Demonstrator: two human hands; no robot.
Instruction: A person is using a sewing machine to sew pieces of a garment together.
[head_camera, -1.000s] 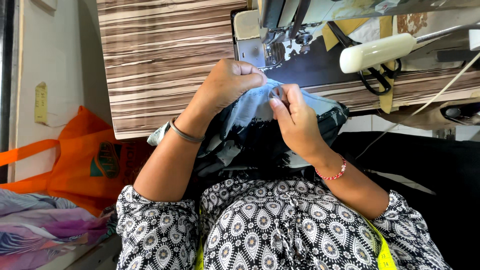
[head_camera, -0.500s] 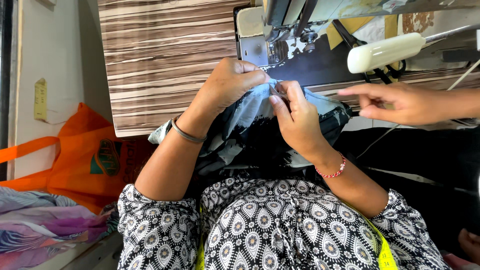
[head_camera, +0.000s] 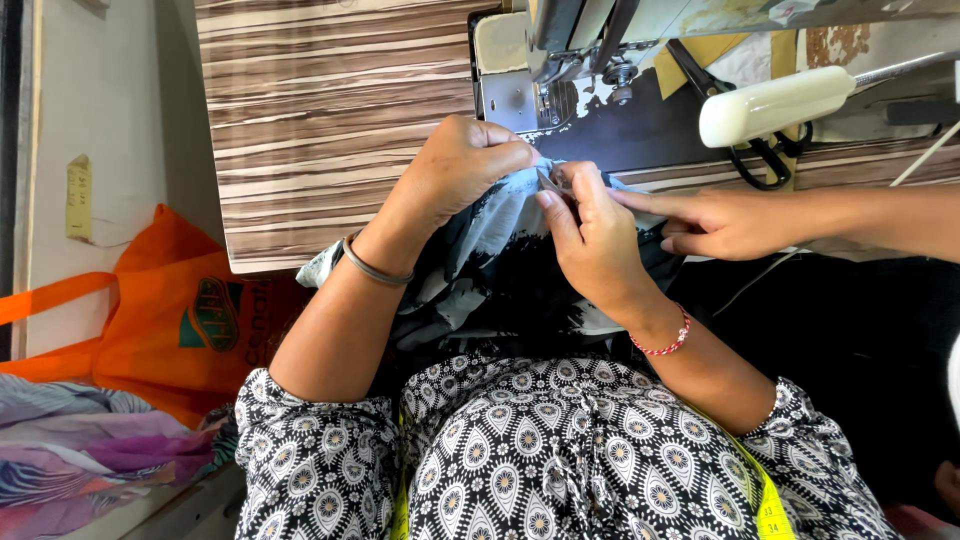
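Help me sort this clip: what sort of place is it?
Probably a tailoring or garment workshop. A sewing machine sits on a striped wood-grain table, black-handled scissors lie beside it, and both hands pinch printed fabric at its edge.

Single head-worn view, looking steeply down from close above. Faces the striped table (head_camera: 330, 130) and sewing machine (head_camera: 560, 60) far, patterned lap near.

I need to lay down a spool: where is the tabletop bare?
Bare striped tabletop lies left of the sewing machine, beyond the left hand. It is crowded on the right: both hands pinch the fabric, the right hand meets another person's hand, scissors behind.
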